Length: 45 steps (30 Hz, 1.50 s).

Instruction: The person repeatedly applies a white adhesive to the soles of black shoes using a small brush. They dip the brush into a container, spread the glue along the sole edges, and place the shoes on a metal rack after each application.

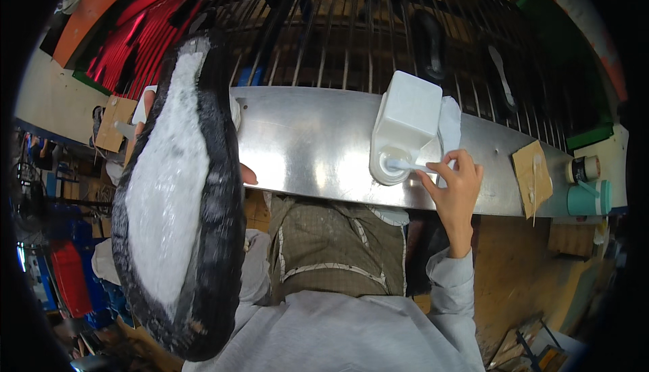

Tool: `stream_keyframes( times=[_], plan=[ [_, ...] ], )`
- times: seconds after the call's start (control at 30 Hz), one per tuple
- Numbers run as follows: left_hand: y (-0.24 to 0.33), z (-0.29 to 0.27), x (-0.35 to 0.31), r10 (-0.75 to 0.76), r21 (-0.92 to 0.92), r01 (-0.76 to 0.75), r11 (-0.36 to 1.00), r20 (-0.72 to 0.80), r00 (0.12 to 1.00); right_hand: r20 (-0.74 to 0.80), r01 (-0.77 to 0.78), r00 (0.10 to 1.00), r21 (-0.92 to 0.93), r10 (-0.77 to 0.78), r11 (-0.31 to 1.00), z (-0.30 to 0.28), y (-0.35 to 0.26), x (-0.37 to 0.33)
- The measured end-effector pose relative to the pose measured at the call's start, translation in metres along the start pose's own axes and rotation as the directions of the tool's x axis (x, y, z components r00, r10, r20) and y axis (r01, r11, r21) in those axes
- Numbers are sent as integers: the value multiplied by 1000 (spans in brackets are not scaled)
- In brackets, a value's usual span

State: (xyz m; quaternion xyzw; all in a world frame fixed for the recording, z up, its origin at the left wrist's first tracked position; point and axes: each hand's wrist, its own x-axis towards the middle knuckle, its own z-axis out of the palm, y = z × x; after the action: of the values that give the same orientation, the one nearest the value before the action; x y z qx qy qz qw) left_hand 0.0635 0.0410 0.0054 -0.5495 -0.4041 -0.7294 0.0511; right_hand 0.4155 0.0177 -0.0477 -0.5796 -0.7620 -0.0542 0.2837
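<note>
A large black shoe upper point(223, 237) is held up close at the left, its underside facing me and bearing a broad coat of wet-looking white paste point(165, 203). My left hand point(248, 174) grips it from behind; the thumb shows at its right side and some fingertips at its left, the rest being hidden. My right hand point(457, 186) pinches the handle of a small white brush point(420, 167). The brush's tip is in the round mouth of a white plastic glue container point(409, 112), which stands on the metal table point(304, 142).
Beyond the table runs a rack of metal bars point(324, 27), with a dark shoe point(427, 44) and a pale sole-shaped piece point(501, 75) on it. At the right are a cardboard piece point(533, 179), a teal cup point(588, 198) and a small jar point(583, 168). Red light glows far left.
</note>
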Motion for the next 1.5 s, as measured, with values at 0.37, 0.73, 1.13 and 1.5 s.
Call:
stream_keyframes(
  times=[0.37, 0.73, 1.13, 1.5],
  plan=[
    [26, -7, -12, 34, 240, -76, 968, 175, 984, 203, -362, 924, 734, 323, 575, -29, -25, -7],
    [44, 18, 4, 208, 193, -243, 951, 186, 960, -160, 130, 987, 784, -5, 606, -66, -79, 32],
    [62, 32, 9, 369, 97, -392, 915, 195, 909, -298, 206, 955, 658, -1, 725, -70, -81, 64],
    [57, 26, 11, 282, 143, -325, 935, 258, 924, -261, 326, 945, 812, -200, 483, -64, -57, 53]
  ],
)
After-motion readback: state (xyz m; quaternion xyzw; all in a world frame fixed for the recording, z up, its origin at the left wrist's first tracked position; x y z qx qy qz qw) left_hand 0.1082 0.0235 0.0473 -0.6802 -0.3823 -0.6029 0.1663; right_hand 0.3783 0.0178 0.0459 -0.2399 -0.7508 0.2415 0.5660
